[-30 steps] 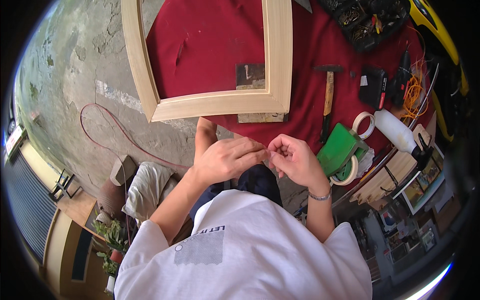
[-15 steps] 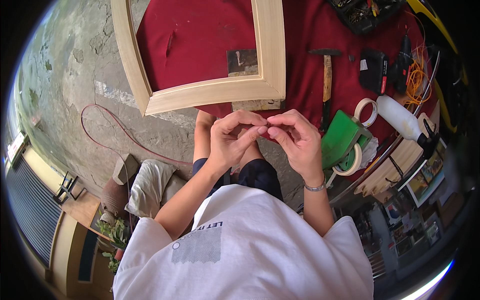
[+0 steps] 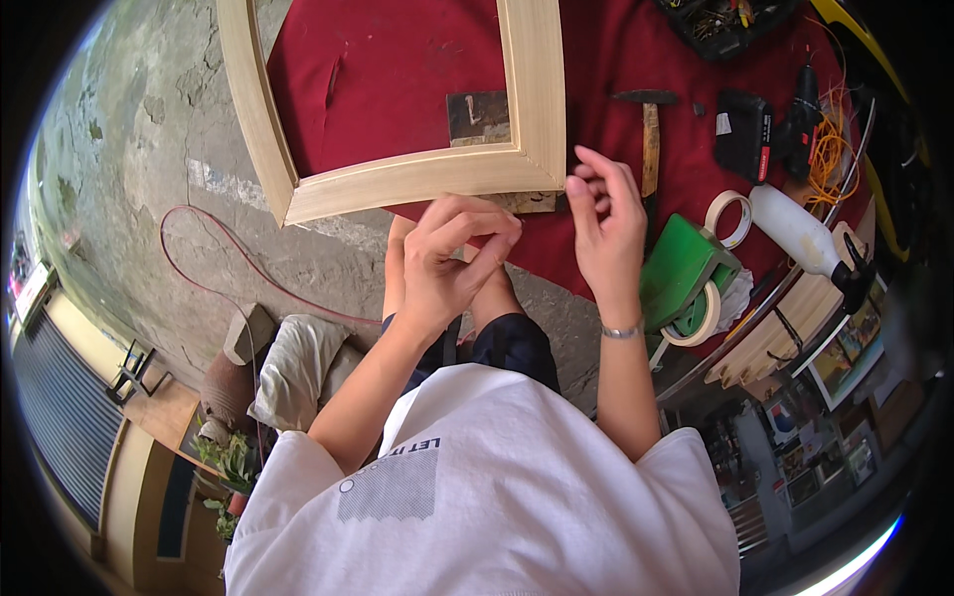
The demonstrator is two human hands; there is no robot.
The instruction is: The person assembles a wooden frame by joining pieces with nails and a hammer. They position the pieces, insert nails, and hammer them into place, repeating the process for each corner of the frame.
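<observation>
A pale wooden frame [image 3: 427, 181] lies on the red cloth, its near corner toward me. Just below its near side is my left hand [image 3: 452, 253], thumb and fingertips pinched together. Whatever sits in that pinch is too small or hidden to make out. My right hand [image 3: 608, 223], with a metal band at the wrist, is raised beside the frame's near right corner. Its thumb and forefinger are apart, the other fingers loosely bent, and nothing shows between them. Under the frame's corner a dark and pale block [image 3: 479, 117] is partly covered.
Right of the frame lies a hammer [image 3: 650, 149]. Nearby are a green tape dispenser [image 3: 686, 268], a masking tape roll [image 3: 730, 221], a white spray bottle [image 3: 795, 230], a black case [image 3: 742, 139] and a drill [image 3: 802, 119]. A red hose [image 3: 234, 253] loops on the floor.
My hands, fingertip to fingertip before, have parted. The right one has moved up toward the frame's corner and its fingers have spread; the left stays pinched and has shifted slightly left.
</observation>
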